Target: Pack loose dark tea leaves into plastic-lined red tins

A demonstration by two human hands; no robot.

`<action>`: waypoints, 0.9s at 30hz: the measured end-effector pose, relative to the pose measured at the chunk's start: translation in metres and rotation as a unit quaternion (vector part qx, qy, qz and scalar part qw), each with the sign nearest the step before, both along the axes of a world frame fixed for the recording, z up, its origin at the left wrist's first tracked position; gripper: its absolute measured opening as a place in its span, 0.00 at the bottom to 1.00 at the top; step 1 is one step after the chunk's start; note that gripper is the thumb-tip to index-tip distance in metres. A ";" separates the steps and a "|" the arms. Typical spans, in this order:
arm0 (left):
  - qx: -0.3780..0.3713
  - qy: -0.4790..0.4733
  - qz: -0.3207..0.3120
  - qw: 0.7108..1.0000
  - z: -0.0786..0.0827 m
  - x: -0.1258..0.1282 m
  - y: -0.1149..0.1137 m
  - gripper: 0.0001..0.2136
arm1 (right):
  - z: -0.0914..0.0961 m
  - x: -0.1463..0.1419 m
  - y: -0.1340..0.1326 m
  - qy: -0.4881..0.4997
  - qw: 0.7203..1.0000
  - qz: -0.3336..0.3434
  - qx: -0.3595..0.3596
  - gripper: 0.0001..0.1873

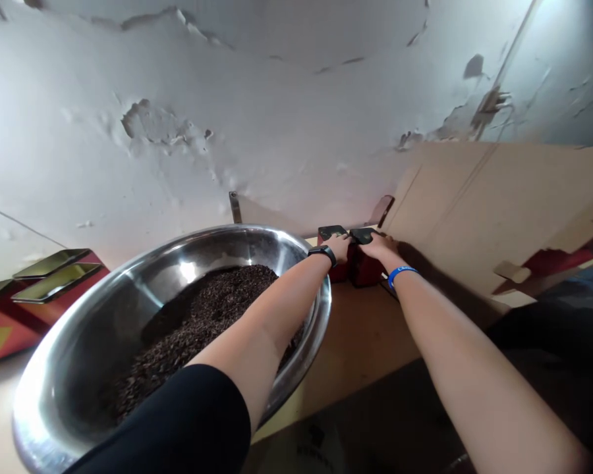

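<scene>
**A:** What is the biggest thing in this view?

**B:** It is a white wall (pixel 178 99), and its paint is peeling in several places. Below it is a tabletop (pixel 356 336). A large cardboard sheet (pixel 474 210) stands on the right side.

**A:** And what is on the tabletop?

**B:** On the left sits a big steel bowl (pixel 79 329), filled with dark dry leaves (pixel 192 329). Farther left are red boxes (pixel 24 322) with shiny flat tops.

**A:** Where are the hands?

**B:** The left forearm passes over the bowl, and the left hand (pixel 337 249) comes down just past its rim. The right hand (pixel 380 247) is just beside the left hand. They are both on two small red tins (pixel 366 270) with dark lids (pixel 363 235).

**A:** How are the fingers?

**B:** The fingers (pixel 343 242) of both hands are bent over the tin tops, close together. I cannot tell if they grip firmly or only touch.

**A:** Anything on the wrists?

**B:** Yes, a black watch (pixel 322 254) on the left and a blue wristband (pixel 402 273) on the right.
</scene>
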State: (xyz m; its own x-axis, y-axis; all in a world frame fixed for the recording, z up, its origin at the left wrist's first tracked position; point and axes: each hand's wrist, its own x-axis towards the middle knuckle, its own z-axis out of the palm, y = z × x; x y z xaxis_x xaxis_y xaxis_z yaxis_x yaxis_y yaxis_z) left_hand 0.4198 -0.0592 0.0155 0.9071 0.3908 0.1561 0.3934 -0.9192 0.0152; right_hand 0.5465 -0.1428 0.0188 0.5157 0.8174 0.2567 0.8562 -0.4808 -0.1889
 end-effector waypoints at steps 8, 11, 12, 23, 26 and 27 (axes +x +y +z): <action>-0.048 0.015 0.021 0.998 0.024 -0.021 -0.022 0.22 | -0.012 0.002 -0.001 0.019 0.998 0.007 0.053 0.30; -0.060 -0.044 0.018 0.997 0.041 -0.050 -0.025 0.18 | 0.004 -0.025 0.005 -0.022 0.979 0.028 0.203 0.24; -0.054 -0.071 0.010 0.996 0.047 -0.064 -0.023 0.18 | 0.013 -0.042 0.010 -0.024 0.967 0.042 0.250 0.21; 0.043 -0.180 0.220 0.958 0.073 -0.390 0.022 0.12 | 0.066 -0.369 0.103 0.027 0.877 0.474 0.073 0.21; 0.065 -0.156 0.344 0.924 0.059 -0.505 0.023 0.11 | 0.061 -0.464 0.122 -0.005 0.845 0.534 0.021 0.21; 0.070 -0.146 0.390 0.906 0.052 -0.537 0.020 0.12 | 0.059 -0.493 0.127 -0.020 0.836 0.549 0.006 0.22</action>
State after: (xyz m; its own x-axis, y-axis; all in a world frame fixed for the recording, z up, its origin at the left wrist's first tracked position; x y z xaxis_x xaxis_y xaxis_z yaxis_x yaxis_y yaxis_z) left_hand -0.1174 -0.0389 0.0673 0.2755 0.8531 0.4431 0.9225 -0.3643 0.1278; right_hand 0.0532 -0.0158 0.0773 -0.5518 0.7901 0.2669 0.7864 0.5995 -0.1488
